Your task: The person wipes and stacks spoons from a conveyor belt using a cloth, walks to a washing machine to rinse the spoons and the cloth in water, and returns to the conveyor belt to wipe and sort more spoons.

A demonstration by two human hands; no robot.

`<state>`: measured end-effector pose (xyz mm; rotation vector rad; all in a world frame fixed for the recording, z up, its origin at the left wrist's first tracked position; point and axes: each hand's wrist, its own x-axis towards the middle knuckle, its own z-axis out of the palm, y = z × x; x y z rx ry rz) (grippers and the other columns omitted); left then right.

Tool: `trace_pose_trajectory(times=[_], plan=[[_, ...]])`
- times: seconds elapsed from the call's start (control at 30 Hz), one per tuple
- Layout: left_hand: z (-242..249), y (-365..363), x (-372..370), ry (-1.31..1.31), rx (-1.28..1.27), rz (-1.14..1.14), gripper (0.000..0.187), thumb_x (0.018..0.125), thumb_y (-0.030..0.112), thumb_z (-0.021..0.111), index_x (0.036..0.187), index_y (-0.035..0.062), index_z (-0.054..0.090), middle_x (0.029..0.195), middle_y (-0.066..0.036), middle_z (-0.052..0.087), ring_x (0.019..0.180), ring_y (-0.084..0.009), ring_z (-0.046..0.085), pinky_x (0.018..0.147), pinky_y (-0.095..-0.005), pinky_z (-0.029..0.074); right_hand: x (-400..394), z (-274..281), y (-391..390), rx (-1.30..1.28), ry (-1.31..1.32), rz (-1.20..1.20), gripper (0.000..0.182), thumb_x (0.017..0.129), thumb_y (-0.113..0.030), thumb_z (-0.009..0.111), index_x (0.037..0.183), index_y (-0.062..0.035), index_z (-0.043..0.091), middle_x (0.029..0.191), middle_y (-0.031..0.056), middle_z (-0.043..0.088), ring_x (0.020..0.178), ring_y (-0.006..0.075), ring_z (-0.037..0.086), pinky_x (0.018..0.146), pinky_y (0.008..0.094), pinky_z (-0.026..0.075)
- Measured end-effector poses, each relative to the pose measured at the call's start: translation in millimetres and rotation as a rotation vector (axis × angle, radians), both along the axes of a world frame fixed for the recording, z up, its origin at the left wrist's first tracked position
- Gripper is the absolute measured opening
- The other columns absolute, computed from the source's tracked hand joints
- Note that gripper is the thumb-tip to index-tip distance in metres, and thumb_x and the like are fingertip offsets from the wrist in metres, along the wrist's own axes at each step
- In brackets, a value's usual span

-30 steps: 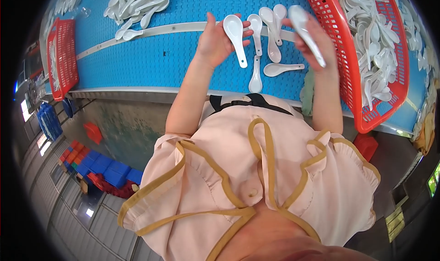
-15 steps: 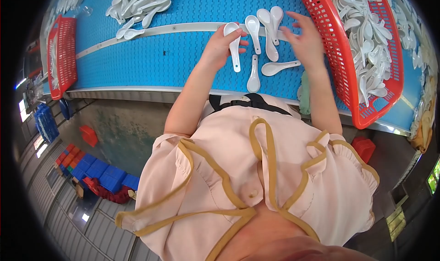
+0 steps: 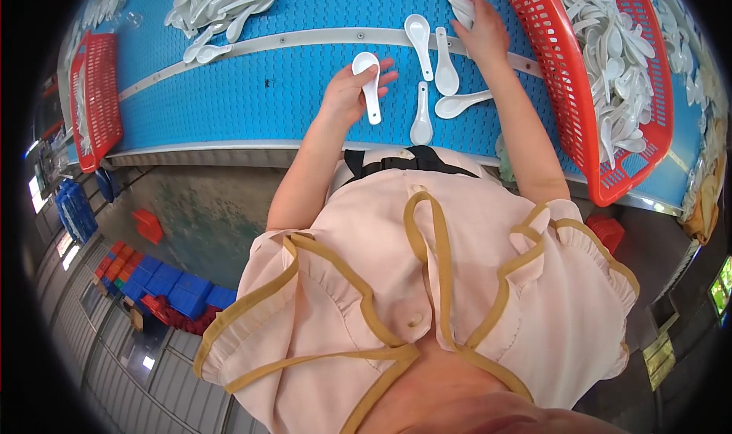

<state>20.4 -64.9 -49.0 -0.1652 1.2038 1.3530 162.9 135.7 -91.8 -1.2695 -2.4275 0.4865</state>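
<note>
My left hand [image 3: 349, 91] is closed on a white spoon [image 3: 367, 67], the thumb lying across its bowl and the handle hanging toward me. Farther out, my right hand [image 3: 485, 32] pinches white spoons [image 3: 460, 6] by the bowl end; they seem to overlap, and the fingers partly hide them. Between the hands, loose white spoons lie on the blue belt: one with its bowl away from me [image 3: 418, 38], one bowl toward me [image 3: 446, 77], a nearer upright one [image 3: 422, 123], and a sideways one [image 3: 457, 104] whose handle end is behind my right forearm.
A red basket [image 3: 568, 91] heaped with white spoons [image 3: 618, 68] stands at right. Another red basket [image 3: 99, 99] is at far left. A spoon pile [image 3: 217, 3] lies on the blue belt [image 3: 267, 121] beyond a metal strip [image 3: 305, 36]. A greenish cloth [image 3: 504, 156] hangs near the belt's edge.
My right hand has closed on spoons that lay beside it and carried them away from me, uncovering another spoon. My left hand has shifted slightly left and nearer, still holding its spoon.
</note>
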Motion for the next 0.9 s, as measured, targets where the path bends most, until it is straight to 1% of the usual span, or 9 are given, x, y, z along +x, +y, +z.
trace_pose_trajectory(times=[0.1, 0.17, 0.2, 0.27, 0.3, 0.47, 0.67, 0.87, 0.9], plan=[[2.5, 2.0, 5.6, 0.181, -0.064, -0.222, 0.030, 0.078, 0.014, 0.056, 0.103, 0.0007, 0.046, 0.095, -0.012, 0.056, 0.079, -0.0173, 0.058, 0.052, -0.0221, 0.047, 6.9, 1.2, 1.6, -0.059, 0.028, -0.002, 0.047, 0.068, -0.020, 0.064, 0.110, -0.0104, 0.045, 0.097, 0.0114, 0.057, 0.084, 0.0269, 0.058, 0.071, 0.0373, 0.046], [4.1, 5.7, 16.2, 0.449, -0.095, -0.427, 0.038, 0.069, 0.026, 0.067, 0.094, 0.0016, 0.051, 0.078, -0.009, 0.059, 0.065, -0.0148, 0.058, 0.050, -0.0237, 0.045, 13.7, 9.7, 3.1, -0.504, 0.356, -0.121, 0.049, 0.070, -0.013, 0.063, 0.113, -0.0055, 0.040, 0.101, 0.0138, 0.056, 0.085, 0.0237, 0.059, 0.070, 0.0337, 0.048], [3.5, 7.4, 23.2, 0.450, -0.088, -0.431, 0.038, 0.069, 0.026, 0.067, 0.094, 0.0016, 0.051, 0.078, -0.009, 0.059, 0.065, -0.0148, 0.058, 0.050, -0.0237, 0.045, 16.3, 17.5, 0.8, -0.497, 0.357, -0.126, 0.049, 0.070, -0.013, 0.063, 0.113, -0.0055, 0.040, 0.101, 0.0138, 0.056, 0.085, 0.0237, 0.059, 0.070, 0.0337, 0.048], [2.0, 11.7, 36.6, 1.080, -0.033, -0.810, 0.046, 0.065, 0.030, 0.070, 0.094, 0.0012, 0.050, 0.076, -0.011, 0.059, 0.065, -0.0197, 0.059, 0.056, -0.0293, 0.046, 22.1, 34.3, -8.9, -1.260, 0.864, -0.191, 0.055, 0.074, -0.006, 0.060, 0.120, -0.0011, 0.030, 0.105, 0.0170, 0.052, 0.093, 0.0259, 0.056, 0.073, 0.0321, 0.049], [7.2, 18.4, 41.5, 1.036, -0.137, -0.955, 0.052, 0.061, 0.034, 0.072, 0.094, 0.0016, 0.049, 0.078, -0.014, 0.058, 0.072, -0.0255, 0.059, 0.062, -0.0342, 0.046, 24.9, 39.4, -14.1, -1.304, 0.903, -0.173, 0.061, 0.073, 0.002, 0.057, 0.122, 0.0001, 0.021, 0.105, 0.0197, 0.051, 0.093, 0.0279, 0.056, 0.073, 0.0319, 0.050], [-0.4, 22.2, 60.3, 1.297, -0.119, -1.109, 0.057, 0.058, 0.036, 0.072, 0.097, 0.0036, 0.045, 0.087, -0.016, 0.057, 0.081, -0.0299, 0.057, 0.066, -0.0376, 0.046, 34.7, 70.5, -37.3, -1.338, 0.978, -0.092, 0.068, 0.068, 0.002, 0.063, 0.121, 0.0007, 0.021, 0.105, 0.0175, 0.051, 0.088, 0.0267, 0.058, 0.071, 0.0308, 0.050], [-0.4, 15.3, 53.9, 1.261, -0.136, -1.142, 0.047, 0.062, 0.021, 0.066, 0.099, 0.0013, 0.044, 0.091, -0.017, 0.056, 0.082, -0.0302, 0.057, 0.069, -0.0363, 0.046, 42.3, 85.6, -47.0, -0.978, 0.923, 0.015, 0.069, 0.065, -0.001, 0.066, 0.120, 0.0001, 0.025, 0.110, 0.0179, 0.047, 0.090, 0.0267, 0.057, 0.074, 0.0320, 0.049], [-25.9, -8.2, 17.6, 0.903, -0.079, -0.739, 0.047, 0.064, 0.011, 0.059, 0.106, -0.0011, 0.042, 0.093, -0.016, 0.057, 0.081, -0.0274, 0.059, 0.070, -0.0368, 0.047, 57.1, 123.9, -33.4, -0.963, 0.937, 0.046, 0.064, 0.068, 0.002, 0.062, 0.121, -0.0017, 0.027, 0.109, 0.0147, 0.048, 0.084, 0.0249, 0.059, 0.068, 0.0269, 0.050], [-13.1, -8.6, 12.0, 0.571, -0.080, -0.600, 0.044, 0.066, 0.009, 0.056, 0.107, -0.0006, 0.042, 0.093, -0.015, 0.057, 0.082, -0.0258, 0.059, 0.071, -0.0371, 0.047, 61.9, 135.5, -21.8, -0.880, 0.950, 0.061, 0.058, 0.071, 0.001, 0.060, 0.120, -0.0023, 0.030, 0.108, 0.0128, 0.050, 0.086, 0.0230, 0.058, 0.071, 0.0273, 0.049]])
